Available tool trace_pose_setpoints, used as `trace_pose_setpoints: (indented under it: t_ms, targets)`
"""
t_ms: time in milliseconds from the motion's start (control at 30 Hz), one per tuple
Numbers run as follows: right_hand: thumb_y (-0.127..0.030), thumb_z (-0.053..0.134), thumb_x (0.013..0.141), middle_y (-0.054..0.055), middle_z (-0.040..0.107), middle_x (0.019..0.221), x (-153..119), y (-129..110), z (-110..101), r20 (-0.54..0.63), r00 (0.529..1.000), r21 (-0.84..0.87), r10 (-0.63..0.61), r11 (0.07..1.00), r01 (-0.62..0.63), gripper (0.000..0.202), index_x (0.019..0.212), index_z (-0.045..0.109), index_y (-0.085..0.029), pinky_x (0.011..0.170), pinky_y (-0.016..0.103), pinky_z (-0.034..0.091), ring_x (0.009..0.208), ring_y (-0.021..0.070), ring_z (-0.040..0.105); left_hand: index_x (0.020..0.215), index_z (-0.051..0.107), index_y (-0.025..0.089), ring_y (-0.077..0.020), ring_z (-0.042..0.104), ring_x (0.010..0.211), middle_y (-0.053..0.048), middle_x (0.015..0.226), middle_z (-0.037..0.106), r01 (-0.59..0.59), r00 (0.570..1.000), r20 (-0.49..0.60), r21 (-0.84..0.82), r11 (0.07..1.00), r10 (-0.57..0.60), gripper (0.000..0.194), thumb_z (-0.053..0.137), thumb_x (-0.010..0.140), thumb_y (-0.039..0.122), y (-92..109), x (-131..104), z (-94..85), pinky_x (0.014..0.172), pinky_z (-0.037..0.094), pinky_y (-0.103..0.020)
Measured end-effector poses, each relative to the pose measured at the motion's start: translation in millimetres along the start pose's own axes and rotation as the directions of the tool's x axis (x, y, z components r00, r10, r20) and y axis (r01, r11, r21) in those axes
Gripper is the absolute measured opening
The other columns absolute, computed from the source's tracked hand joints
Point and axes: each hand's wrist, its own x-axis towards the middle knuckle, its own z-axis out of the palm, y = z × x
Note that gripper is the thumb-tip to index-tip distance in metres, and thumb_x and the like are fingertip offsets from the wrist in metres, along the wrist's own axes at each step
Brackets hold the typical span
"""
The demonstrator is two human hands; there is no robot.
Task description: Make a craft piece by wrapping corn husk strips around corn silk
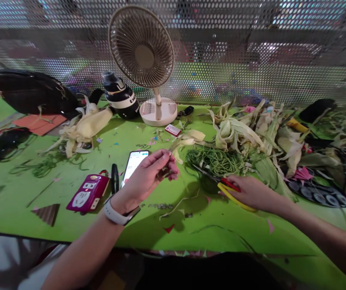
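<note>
Near the middle of the green table, my left hand [153, 173] is closed in a pinch. A pale corn husk piece [191, 137] narrows to its fingertips and appears held there, though the exact grip is partly hidden. My right hand [250, 192] is wrapped around scissors [236, 196] with red and yellow handles, their dark blades pointing left. Just beyond the blades lies a tangled bundle of green string [217, 161]. A heap of dried corn husks [239, 131] spreads behind and to the right of it.
A lit phone [132, 163] lies beneath my left wrist, beside a magenta power strip [87, 193]. A fan [159, 112], a black bottle [120, 96] and a black bag [31, 92] stand by the perforated metal screen [236, 52]. More husks [85, 125] lie left.
</note>
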Motion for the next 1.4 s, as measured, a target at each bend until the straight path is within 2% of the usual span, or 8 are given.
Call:
trace_pose_setpoints:
  t_ms: [100,233,367,433,533,867,1167,1400]
  targets:
    - [-0.046,0.053,0.083,0.008,0.066,0.077,-8.3,-0.3,-10.2,-0.066,0.996,-0.157,-0.054,0.987,0.043,0.031,0.090,0.062,-0.017,0.062,0.031,0.045,0.069,0.0212,0.062,0.080,0.064,0.015,-0.0109,0.063,0.060,-0.001,0.066,0.066,0.006,0.997,0.078,0.027,1.000,-0.009,0.014,0.066,0.081,0.029,-4.0,9.9,6.7,0.057,0.051,-0.021]
    - [-0.041,0.049,0.087,0.007,0.066,0.090,-4.9,-23.5,-29.8,-0.310,0.941,0.173,-0.136,0.965,0.196,0.030,0.090,0.067,-0.018,0.065,0.027,0.044,0.075,0.0167,0.060,0.082,0.062,0.015,-0.0105,0.064,0.062,0.000,0.067,0.067,-0.045,0.985,0.167,0.004,0.999,0.044,0.014,0.062,0.085,0.029,-1.0,16.6,23.7,0.057,0.050,-0.020]
    - [-0.057,0.045,0.087,-0.005,0.044,0.052,24.5,-57.7,-34.2,-0.085,0.976,0.876,-0.201,0.452,0.169,0.043,0.085,0.063,-0.018,0.038,0.020,0.025,0.040,0.0061,0.032,0.082,0.060,0.016,-0.0106,0.063,0.060,0.000,0.068,0.068,-0.117,0.961,0.251,-0.003,0.993,0.114,0.015,0.057,0.087,0.030,-1.4,16.9,43.8,0.057,0.050,-0.021]
    - [-0.058,0.049,0.085,-0.007,0.040,0.048,41.0,-69.7,-31.7,-0.047,0.965,0.982,-0.258,0.166,0.092,0.042,0.076,0.058,-0.017,0.035,0.019,0.019,0.036,0.0042,0.023,0.081,0.059,0.016,-0.0103,0.061,0.058,0.000,0.067,0.068,-0.118,0.954,0.280,0.015,0.993,0.109,0.016,0.057,0.087,0.031,-6.4,17.1,50.0,0.058,0.050,-0.022]
    - [-0.048,0.063,0.080,-0.010,0.036,0.044,59.1,-74.7,-29.3,-0.091,0.959,0.996,-0.269,-0.033,0.085,0.031,0.083,0.060,-0.017,0.035,0.018,0.020,0.036,0.0040,0.025,0.079,0.057,0.016,-0.0103,0.061,0.057,-0.001,0.065,0.068,-0.071,0.961,0.270,0.035,0.997,0.059,0.018,0.058,0.087,0.032,-17.9,19.5,51.6,0.056,0.048,-0.021]
    - [-0.029,0.078,0.065,-0.011,0.034,0.038,90.6,-39.5,-31.4,-0.163,0.986,0.984,-0.028,-0.081,0.160,0.031,0.060,0.050,-0.016,0.034,0.017,0.018,0.034,0.0010,0.023,0.080,0.057,0.015,-0.0103,0.060,0.057,-0.001,0.064,0.066,0.160,0.968,0.190,0.043,0.986,-0.166,0.020,0.063,0.082,0.034,-50.4,32.6,32.8,0.057,0.046,-0.021]
    - [-0.034,0.073,0.072,-0.011,0.040,0.043,99.3,-33.3,-27.8,-0.012,0.999,0.971,0.030,-0.237,0.019,0.037,0.061,0.041,-0.018,0.033,0.015,0.020,0.032,0.0009,0.025,0.077,0.058,0.015,-0.0095,0.061,0.055,0.000,0.063,0.067,0.242,0.965,0.101,0.002,0.970,-0.241,0.022,0.071,0.075,0.032,-60.4,48.5,29.7,0.055,0.045,-0.019]
    - [-0.035,0.069,0.075,-0.009,0.036,0.036,97.8,-41.2,-5.0,0.121,0.979,0.992,-0.164,-0.002,-0.123,0.039,0.051,0.043,-0.017,0.033,0.017,0.015,0.031,0.0015,0.022,0.077,0.060,0.015,-0.0086,0.058,0.050,0.001,0.060,0.066,0.240,0.968,0.099,-0.086,0.967,-0.232,0.023,0.075,0.070,0.030,-62.5,55.8,34.2,0.050,0.043,-0.019]
